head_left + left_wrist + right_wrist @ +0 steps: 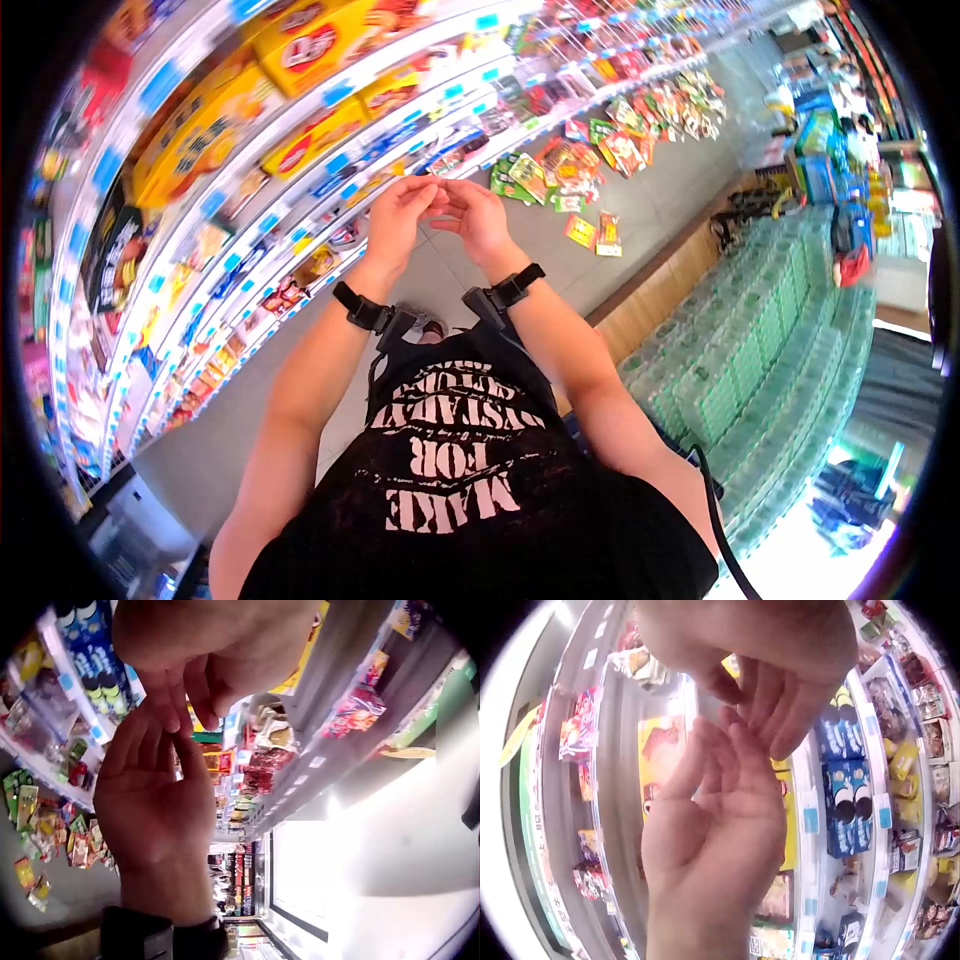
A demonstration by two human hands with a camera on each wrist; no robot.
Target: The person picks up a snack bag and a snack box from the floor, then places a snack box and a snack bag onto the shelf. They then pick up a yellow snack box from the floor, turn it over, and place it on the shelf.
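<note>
Both bare hands are raised in front of the torso, their fingertips meeting. The left hand has its fingers bent loosely toward the other hand, and nothing shows in its grasp. Fingers slightly curved, the right hand touches the left at the tips and holds nothing visible. In the left wrist view the near left hand fills the top, with the right palm below it. The right wrist view has the right hand on top and the left palm underneath.
Shelves of packaged snacks rise at the left, with yellow boxes on them. Several colourful packets lie on the grey floor ahead. Stacked clear bottles in green-tinted packs stand at the right beside a wooden edge.
</note>
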